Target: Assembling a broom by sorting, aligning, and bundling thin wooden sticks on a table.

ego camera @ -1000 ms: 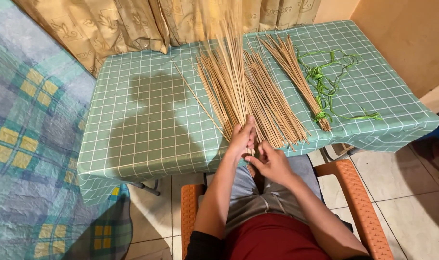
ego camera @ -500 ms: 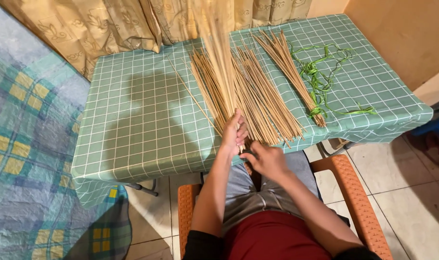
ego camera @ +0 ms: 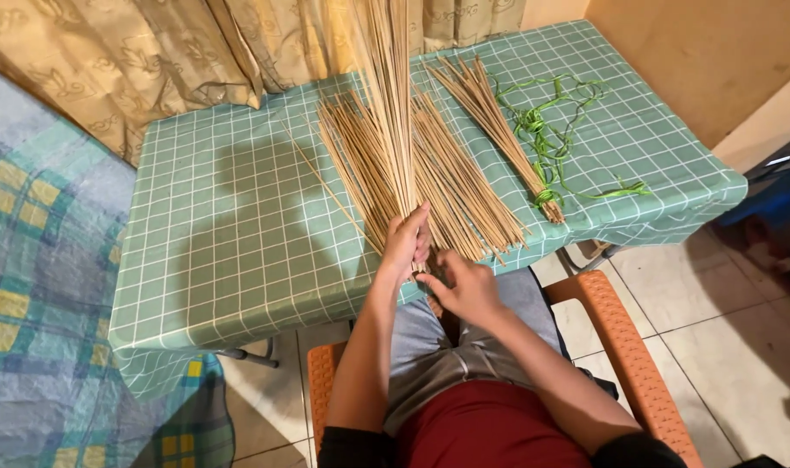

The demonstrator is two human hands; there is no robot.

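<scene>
Here, nearest the camera, the person sits in an orange chair (ego camera: 624,334) with both arms reaching forward to the table's near edge. The right hand (ego camera: 466,286) sits just below that edge, fingers curled loosely and its fingertips at the butt ends of the sticks; whether they pinch anything I cannot tell. Just beyond and touching it, the left hand (ego camera: 407,243) is clamped around the lower end of a bundle (ego camera: 391,95) of thin pale sticks, fingers wrapped together on it, so the bundle stands tilted up and away toward the curtain (ego camera: 152,61). The sticks look light, dry and stiff but springy, likely to splay at the free end and to slide past one another, so a firm grip close to the butt ends, where they are gathered, seems the sound place to hold; single sticks would probably snap if bent hard. Under and beside the bundle, more loose sticks (ego camera: 451,186) lie fanned across the green checked cloth (ego camera: 239,243). Farther right lies a smaller sheaf (ego camera: 499,130), apart from the main pile, and beside it a tangle of green string (ego camera: 551,147), soft and limp, partly touching the sheaf's near end. A blue patterned spread (ego camera: 40,286) lies at left.
</scene>
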